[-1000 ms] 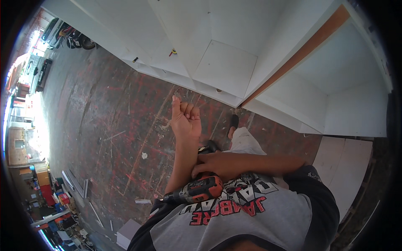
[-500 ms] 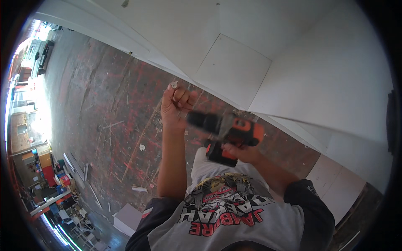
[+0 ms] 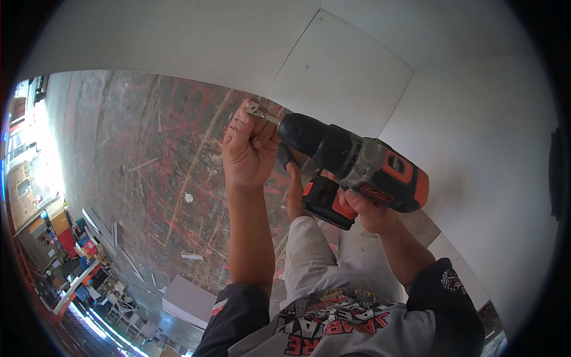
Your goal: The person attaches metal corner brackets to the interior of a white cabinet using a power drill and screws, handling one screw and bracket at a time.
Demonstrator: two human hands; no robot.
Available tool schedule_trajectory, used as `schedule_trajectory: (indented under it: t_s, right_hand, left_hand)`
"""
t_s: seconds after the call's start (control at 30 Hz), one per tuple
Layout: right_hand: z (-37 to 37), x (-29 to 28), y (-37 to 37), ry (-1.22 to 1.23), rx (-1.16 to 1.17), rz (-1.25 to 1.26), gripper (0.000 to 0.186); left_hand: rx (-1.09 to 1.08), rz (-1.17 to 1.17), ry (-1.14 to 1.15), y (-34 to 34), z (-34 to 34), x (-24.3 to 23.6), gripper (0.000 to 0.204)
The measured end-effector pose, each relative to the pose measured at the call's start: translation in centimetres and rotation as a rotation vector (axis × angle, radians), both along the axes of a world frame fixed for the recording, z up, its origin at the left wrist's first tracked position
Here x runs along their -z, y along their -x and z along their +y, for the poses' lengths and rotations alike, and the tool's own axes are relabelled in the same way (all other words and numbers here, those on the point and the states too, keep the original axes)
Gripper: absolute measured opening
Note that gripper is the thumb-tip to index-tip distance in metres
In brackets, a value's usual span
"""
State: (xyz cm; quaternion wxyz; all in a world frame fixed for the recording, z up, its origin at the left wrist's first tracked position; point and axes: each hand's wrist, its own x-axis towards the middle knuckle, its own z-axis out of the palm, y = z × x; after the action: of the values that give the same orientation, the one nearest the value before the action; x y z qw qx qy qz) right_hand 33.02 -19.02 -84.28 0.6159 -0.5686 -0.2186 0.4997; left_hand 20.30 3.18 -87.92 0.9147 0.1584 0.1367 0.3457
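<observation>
Up at the edge of the white cabinet panels (image 3: 342,65), my left hand (image 3: 247,143) is closed, with a small silver metal piece (image 3: 253,110) pinched at its fingertips. The bit (image 3: 270,119) of an orange-and-black cordless drill reaches that piece; whether they touch I cannot tell. My right hand (image 3: 372,214) is wrapped round the handle of the drill (image 3: 386,175), which lies sideways, chuck toward my left hand, over my legs.
Below the panels is a stained concrete floor (image 3: 148,166) with loose scraps and strips (image 3: 98,223). A pale board (image 3: 187,303) lies at the lower left, near clutter (image 3: 71,244) by the bright opening. A white panel (image 3: 464,149) stands close on my right.
The drill has risen from against my shirt to my left hand, turning slightly downward at the back. My left hand has moved up and left. My view has moved closer to the cabinet.
</observation>
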Motion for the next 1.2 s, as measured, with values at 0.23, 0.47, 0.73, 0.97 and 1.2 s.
schedule_trajectory:
  t_s: [0.23, 0.47, 0.73, 0.97, 1.2]
  right_hand:
    - [-0.2, 5.0, 0.4, -0.009, -0.026, -0.14, 0.031]
    - [0.5, 6.1, -0.5, 0.031, -0.032, -0.173, 0.033]
    - [1.2, 6.1, -0.9, 0.091, 0.015, -0.26, 0.03]
    - [4.3, 7.2, -1.6, 0.048, -0.215, -1.221, 0.031]
    - [7.5, 13.3, 0.7, 0.008, -0.008, -0.638, 0.031]
  left_hand:
    - [0.031, 0.04, -0.023, 0.2, 0.7, 4.4, 0.023]
    - [0.03, 0.086, -0.014, -0.9, 1.8, 5.9, 0.024]
    - [0.092, 0.214, -0.139, -0.7, 3.4, 6.4, 0.02]
    - [0.041, 0.191, 0.046, -1.4, 3.8, 7.3, 0.022]
    - [-0.219, 0.193, 0.203, -3.2, 4.3, 8.5, 0.02]
